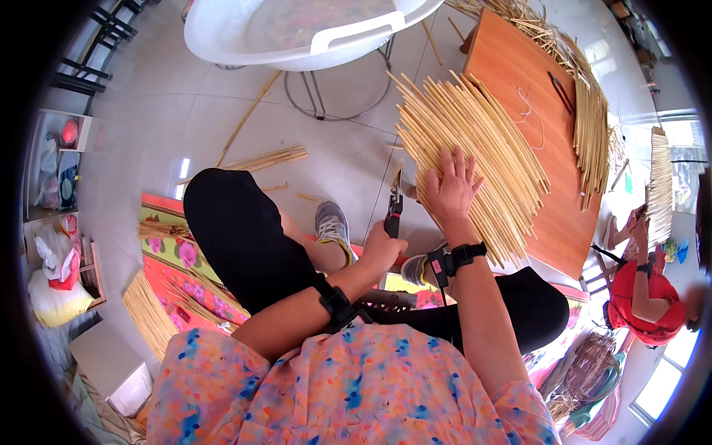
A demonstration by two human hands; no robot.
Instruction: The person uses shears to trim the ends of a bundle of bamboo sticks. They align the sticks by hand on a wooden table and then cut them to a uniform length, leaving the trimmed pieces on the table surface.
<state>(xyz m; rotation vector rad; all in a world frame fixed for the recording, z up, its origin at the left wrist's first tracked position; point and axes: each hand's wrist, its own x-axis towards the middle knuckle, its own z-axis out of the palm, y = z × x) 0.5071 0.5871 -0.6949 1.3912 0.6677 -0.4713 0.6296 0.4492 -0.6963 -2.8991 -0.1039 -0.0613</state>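
Tiled floor w/ floral mat (172, 256), left hand (383, 247) clamped on pruning shears (394, 205), right hand (450, 185) fingers spread, flat on pale straw-stalk panel (475, 156)

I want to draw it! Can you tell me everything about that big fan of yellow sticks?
The fan of sticks is many thin, pale yellow, straw-like canes lying side by side, spreading wider toward the top. It leans over the edge of an orange-brown wooden table. The right hand presses flat on its lower part. The left hand holds dark clippers beside its left edge.
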